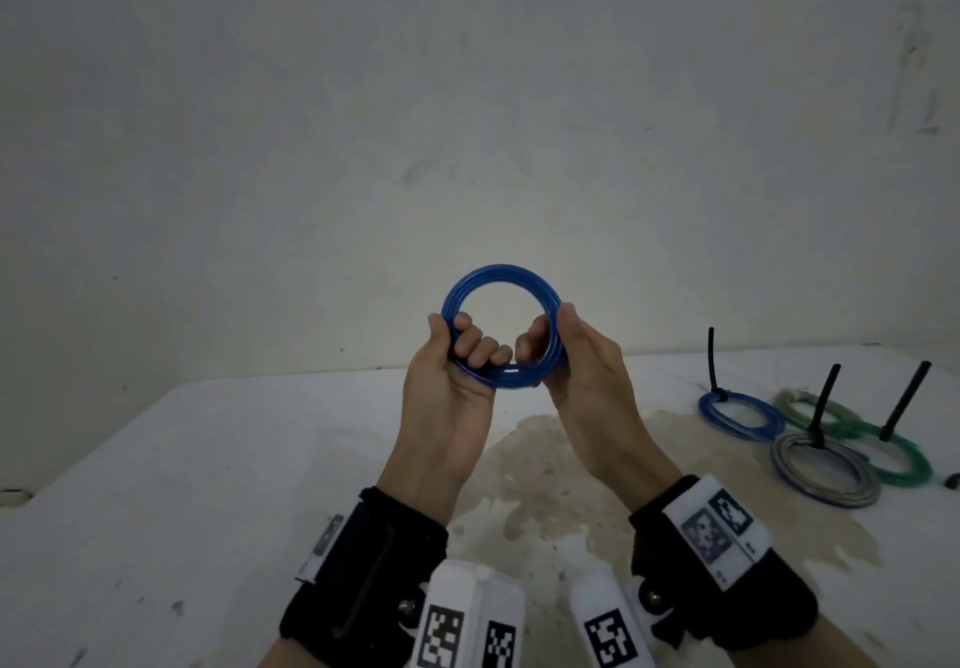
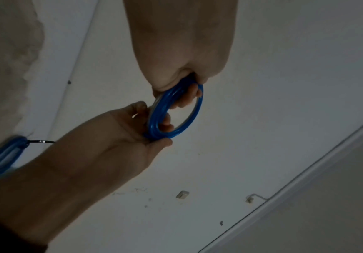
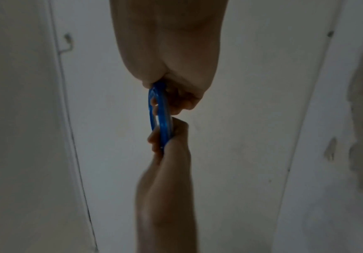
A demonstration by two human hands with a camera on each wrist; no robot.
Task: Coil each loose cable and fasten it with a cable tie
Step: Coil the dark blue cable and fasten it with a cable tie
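Black wrist straps (image 1: pixel 363 568) carrying white marker-printed camera mounts (image 1: pixel 470 615) sit nearest, at the bottom of the head view, one on each forearm. Beyond them both hands are raised above the white table (image 1: pixel 171 485), close together, and hold one coiled blue cable (image 1: pixel 501 277) upright between them, its ring facing the camera. Left hand (image 1: pixel 447 386) grips the coil's lower left arc, fingers (image 1: pixel 480 347) curled through the opening and thumb laid on the outside. Right hand (image 1: pixel 582 381) grips the lower right arc, thumb up along the outer edge and fingers hooked in from behind. From the left wrist view the blue cable (image 2: pixel 176 111) shows several turns stacked side by side, clamped at both ends by curled fingers. No tie is visible on it.

On the far right of the table lie four finished coils: a blue one (image 1: pixel 740 415), a pale green one (image 1: pixel 810 405) behind it, a grey one (image 1: pixel 826 470) nearer, and a darker green one (image 1: pixel 904 457) overlapping it. Three black cable ties (image 1: pixel 714 360) stand up from them. A brownish stain (image 1: pixel 545 464) marks the tabletop beneath the hands
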